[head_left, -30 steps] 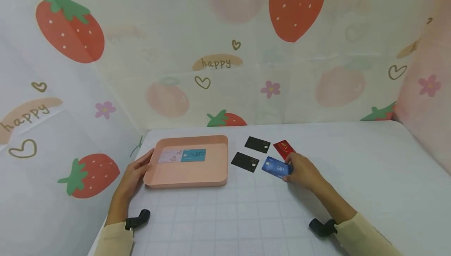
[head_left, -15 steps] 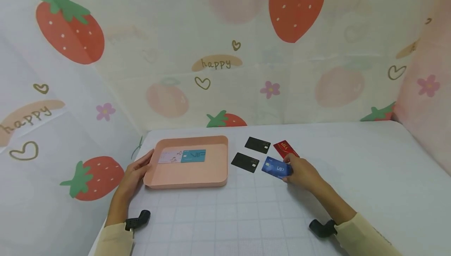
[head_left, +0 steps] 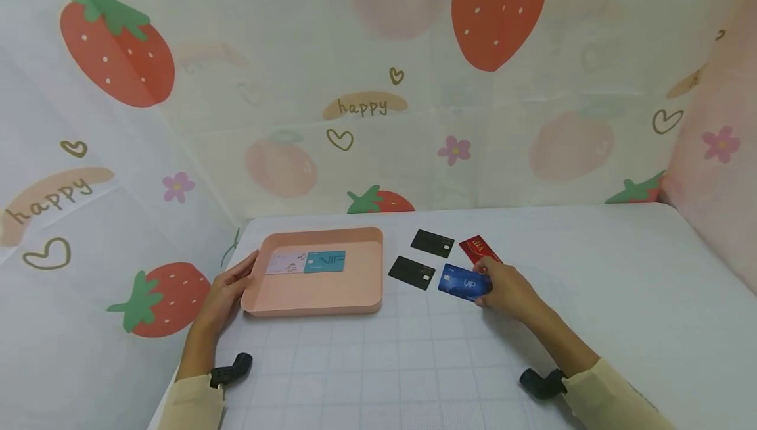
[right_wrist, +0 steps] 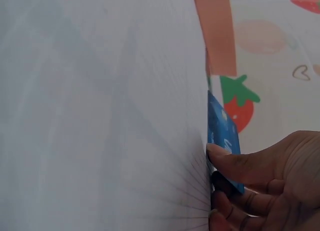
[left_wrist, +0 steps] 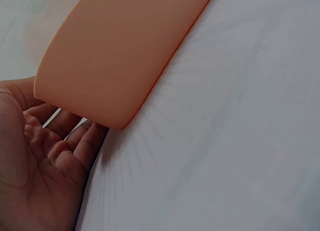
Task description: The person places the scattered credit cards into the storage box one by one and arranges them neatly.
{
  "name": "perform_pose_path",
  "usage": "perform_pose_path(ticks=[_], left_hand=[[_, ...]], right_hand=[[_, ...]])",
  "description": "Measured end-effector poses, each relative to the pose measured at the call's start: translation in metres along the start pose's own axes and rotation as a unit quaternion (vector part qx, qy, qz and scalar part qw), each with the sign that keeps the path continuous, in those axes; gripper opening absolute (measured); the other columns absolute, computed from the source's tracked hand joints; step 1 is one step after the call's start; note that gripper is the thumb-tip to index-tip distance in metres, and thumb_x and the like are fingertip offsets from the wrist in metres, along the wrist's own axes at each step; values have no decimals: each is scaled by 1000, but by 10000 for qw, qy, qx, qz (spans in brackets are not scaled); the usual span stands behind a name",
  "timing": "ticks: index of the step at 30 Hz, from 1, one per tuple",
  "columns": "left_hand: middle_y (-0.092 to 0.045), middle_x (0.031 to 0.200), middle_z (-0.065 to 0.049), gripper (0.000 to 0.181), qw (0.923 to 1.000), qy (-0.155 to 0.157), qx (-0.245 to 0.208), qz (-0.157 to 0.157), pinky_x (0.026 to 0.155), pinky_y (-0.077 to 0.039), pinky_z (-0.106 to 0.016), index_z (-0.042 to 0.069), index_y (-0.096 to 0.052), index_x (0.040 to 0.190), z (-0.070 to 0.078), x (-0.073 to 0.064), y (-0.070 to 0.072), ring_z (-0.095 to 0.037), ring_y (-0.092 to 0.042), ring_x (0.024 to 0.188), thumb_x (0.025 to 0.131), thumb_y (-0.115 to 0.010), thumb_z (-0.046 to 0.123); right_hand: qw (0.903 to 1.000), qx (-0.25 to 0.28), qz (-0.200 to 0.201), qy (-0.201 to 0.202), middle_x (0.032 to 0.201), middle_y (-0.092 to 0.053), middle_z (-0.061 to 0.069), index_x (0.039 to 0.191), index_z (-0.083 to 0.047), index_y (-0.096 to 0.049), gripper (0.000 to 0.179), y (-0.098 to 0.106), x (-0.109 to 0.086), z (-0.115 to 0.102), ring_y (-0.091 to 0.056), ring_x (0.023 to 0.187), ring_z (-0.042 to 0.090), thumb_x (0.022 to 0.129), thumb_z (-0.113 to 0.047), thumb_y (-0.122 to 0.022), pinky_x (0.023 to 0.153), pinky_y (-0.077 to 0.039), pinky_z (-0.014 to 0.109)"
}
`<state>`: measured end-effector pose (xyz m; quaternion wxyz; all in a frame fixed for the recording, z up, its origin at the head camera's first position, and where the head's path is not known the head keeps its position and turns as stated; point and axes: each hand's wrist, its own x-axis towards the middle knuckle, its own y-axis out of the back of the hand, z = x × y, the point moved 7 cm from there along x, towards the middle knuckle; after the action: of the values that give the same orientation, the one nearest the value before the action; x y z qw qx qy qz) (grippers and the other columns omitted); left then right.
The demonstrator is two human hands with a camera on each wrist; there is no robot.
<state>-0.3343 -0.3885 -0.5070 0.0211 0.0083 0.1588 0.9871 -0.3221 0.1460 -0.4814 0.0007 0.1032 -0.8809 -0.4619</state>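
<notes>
In the head view my right hand (head_left: 505,288) pinches the right end of a blue VIP card (head_left: 460,282) between thumb and fingers. The right wrist view shows this blue card (right_wrist: 225,126) tilted, its lower edge close to the tabletop. Just behind those fingers lies a red VIP card (head_left: 476,247), partly covered by them. My left hand (head_left: 225,292) rests its extended fingers against the left wall of a shallow peach tray (head_left: 319,302). Inside the tray lie a teal VIP card (head_left: 325,262) and a pale pink patterned card (head_left: 285,263), end to end.
Two black cards lie between tray and right hand, a farther black card (head_left: 432,244) and a nearer black card (head_left: 411,273). White cloth covers the table (head_left: 367,371). A strawberry-print curtain (head_left: 284,75) rises behind the table and along both sides.
The blue card has turned slightly in my right hand, its face showing a little more level. My left hand and the tray stay put. The curtain at the left shifts slightly.
</notes>
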Motion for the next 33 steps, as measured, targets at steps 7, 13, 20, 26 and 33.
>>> perform_pose_path(ticks=[7, 13, 20, 26, 33], left_hand=[[-30, 165, -1, 53, 10000, 36, 23, 14, 99, -39, -9, 23, -36, 159, 2, 2, 0, -22, -24, 153, 107, -47, 19], [-29, 165, -3, 53, 10000, -14, 79, -20, 99, -39, -9, 22, -35, 159, 3, 1, 0, -24, -24, 153, 108, -47, 20], [-29, 165, -5, 53, 10000, -88, -35, -23, 98, -39, -9, 20, -36, 158, 1, 1, 1, -24, -24, 153, 107, -48, 18], [-29, 165, -7, 53, 9998, -169, -63, -20, 98, -40, -9, 17, -36, 158, 0, 1, 1, -26, -24, 153, 107, -48, 17], [-29, 164, -7, 52, 9999, -137, 4, 14, 98, -40, -9, 17, -37, 158, 0, -1, 0, -27, -24, 153, 107, -49, 18]], right_hand=[[9992, 352, -2, 197, 110, -66, 20, 121, -3, -62, 54, 5, 4, 5, -60, 99, 34, 74, -4, -88, 90, -55, 53], [9983, 488, -80, 297, 103, -66, 16, 118, -2, -65, 47, 7, 4, 5, -61, 95, 30, 76, -1, -86, 87, -56, 50], [9945, 990, -255, 205, 100, -66, 15, 117, -1, -66, 35, 8, 3, 5, -63, 84, 25, 85, 3, -77, 67, -59, 33], [9911, 1265, -391, 107, 102, -67, 18, 119, 1, -66, 33, 8, 3, 5, -65, 77, 22, 87, 3, -74, 60, -59, 30], [9910, 1272, -348, 240, 100, -66, 17, 115, 2, -68, 29, 11, 3, 4, -64, 83, 26, 86, 5, -73, 60, -58, 31]])
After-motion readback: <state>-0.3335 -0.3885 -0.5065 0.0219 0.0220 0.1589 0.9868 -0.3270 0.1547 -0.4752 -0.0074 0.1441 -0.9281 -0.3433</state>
